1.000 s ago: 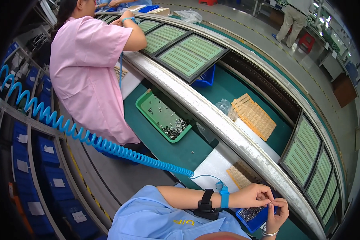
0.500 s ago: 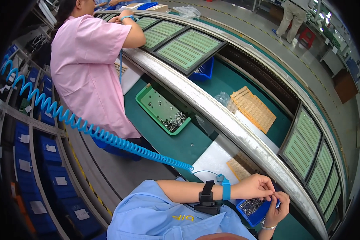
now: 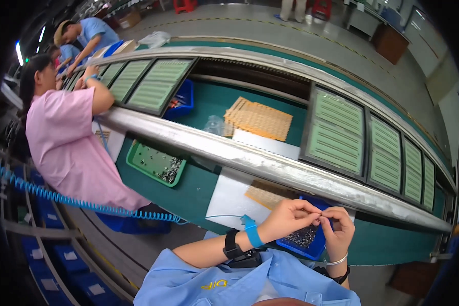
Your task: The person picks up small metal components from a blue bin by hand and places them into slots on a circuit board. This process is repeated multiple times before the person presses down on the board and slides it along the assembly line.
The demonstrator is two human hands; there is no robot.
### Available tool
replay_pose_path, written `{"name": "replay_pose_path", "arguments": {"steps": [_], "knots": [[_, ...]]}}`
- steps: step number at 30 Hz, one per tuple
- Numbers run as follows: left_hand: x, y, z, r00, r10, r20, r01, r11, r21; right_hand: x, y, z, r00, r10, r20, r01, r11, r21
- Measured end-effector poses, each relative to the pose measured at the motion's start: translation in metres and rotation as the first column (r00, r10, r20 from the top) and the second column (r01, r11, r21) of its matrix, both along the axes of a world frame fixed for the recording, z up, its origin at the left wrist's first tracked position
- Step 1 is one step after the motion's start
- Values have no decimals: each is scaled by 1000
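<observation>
Left hand (image 3: 289, 218) and right hand (image 3: 338, 232) are meeting fingertip to fingertip above a blue parts bin (image 3: 303, 239), fingers pinching together on something too small to identify.

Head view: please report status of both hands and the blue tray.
Left hand and right hand fingertips pinched together, held item too small to tell. Both over blue tray of small dark parts. Nothing in the way.

A small blue bin (image 3: 311, 244), holding a loose heap of tiny dark metal parts (image 3: 302, 236), is sitting level on the green bench in the lower right of the frame, partly lying beneath the left hand (image 3: 289, 218) and right hand (image 3: 336, 230).
</observation>
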State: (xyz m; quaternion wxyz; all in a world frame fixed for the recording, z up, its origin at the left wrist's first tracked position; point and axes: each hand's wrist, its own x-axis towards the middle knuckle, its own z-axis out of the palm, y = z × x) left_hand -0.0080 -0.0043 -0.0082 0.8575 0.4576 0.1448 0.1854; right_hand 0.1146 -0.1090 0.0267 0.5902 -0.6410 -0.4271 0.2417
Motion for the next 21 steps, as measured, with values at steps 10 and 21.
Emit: {"name": "replay_pose_path", "arguments": {"steps": [10,21], "knots": [[4,-11,19,998,-17,-57,25,989,145,8,-28,-10,995,-37,-91,36,999,-16],[2,-5,4,1000,-18,5,18,998,58,9,0,2,917,24,-398,-73,991,-108]]}}
